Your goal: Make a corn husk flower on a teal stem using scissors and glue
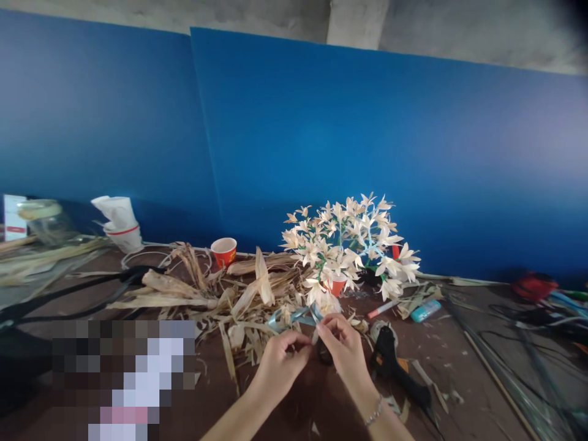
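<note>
My left hand (283, 360) is closed in a pinch, its thumb and forefinger close to the fingertips of the other hand. Bent inward and also pinching is my right hand (345, 348), with a bracelet on its wrist. A thin pale strip (315, 337) shows between the fingertips of both hands; its kind is too small to make out. Just beyond the fingers lies a light blue ribbon (297, 316). Behind it stands a bunch of cream-coloured handmade flowers (351, 236) on green and blue stems, with part of a red cup (337, 285) showing below the blossoms.
Dry corn husks (257, 285) spread over the brown table left of centre. A red paper cup (224, 252) stands behind them. To the right lie a black glue gun (390, 361), a marker (382, 309), a turquoise packet (425, 311) and cables (519, 349).
</note>
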`<state>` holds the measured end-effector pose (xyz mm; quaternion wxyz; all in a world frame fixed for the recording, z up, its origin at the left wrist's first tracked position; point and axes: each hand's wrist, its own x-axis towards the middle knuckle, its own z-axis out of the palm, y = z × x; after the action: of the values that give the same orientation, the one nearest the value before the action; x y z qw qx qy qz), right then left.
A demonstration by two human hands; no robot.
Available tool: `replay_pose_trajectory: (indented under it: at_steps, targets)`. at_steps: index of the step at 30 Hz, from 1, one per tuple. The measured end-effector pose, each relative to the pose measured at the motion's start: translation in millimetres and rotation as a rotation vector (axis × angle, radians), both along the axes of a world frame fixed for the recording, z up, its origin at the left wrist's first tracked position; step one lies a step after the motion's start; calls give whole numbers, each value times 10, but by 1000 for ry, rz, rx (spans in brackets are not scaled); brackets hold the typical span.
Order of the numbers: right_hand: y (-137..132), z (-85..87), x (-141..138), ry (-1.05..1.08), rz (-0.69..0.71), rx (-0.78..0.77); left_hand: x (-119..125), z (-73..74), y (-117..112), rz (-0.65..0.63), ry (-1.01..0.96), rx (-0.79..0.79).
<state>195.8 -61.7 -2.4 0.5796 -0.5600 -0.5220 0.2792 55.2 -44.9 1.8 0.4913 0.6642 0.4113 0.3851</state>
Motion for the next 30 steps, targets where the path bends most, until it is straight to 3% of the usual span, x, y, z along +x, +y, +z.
replay_pose_trajectory:
  at_steps: [13,16,19,23,25,27,30]
  targets:
    - [11,49,28,-45,23,41,-9,-135,75,26,-12,-58]
    - [11,137,119,-130,19,-9,-2,-161,96,63,-59,-80]
    - [-69,322,390,-329,-67,-122,15,-138,99,96,-131,-140]
    - [-353,483,844,-864,-314,-353,25,-57,70,125,-205,-286]
    - [-521,443,976,-1054,-404,-570,19,-26,59,131,-224,-331]
    - [-653,332,1012,-1132,-389,-719,8,-2,52,130,-236,-341]
    - [-742,133,970,-1186,-358,-758,-10,32,46,130,-243,-331]
